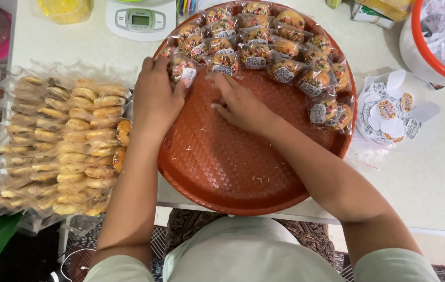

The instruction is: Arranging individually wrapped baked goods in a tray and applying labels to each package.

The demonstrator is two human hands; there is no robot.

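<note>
While wrapped cookies crowd the tray, left hand gripping one packet, right hand open.

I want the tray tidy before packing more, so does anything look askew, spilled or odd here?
Mostly orderly. Small crumbs are scattered on the bare woven part of the red tray. Two wrapped cookies at its right edge sit apart from the neat rows. The left hand holds one wrapped cookie; the right hand rests beside it.

Left hand gripping wrapped cookie on round woven tray; right hand fingertips touching adjacent packet; unlabelled bagged cookies stacked left; kitchen scale behind
</note>
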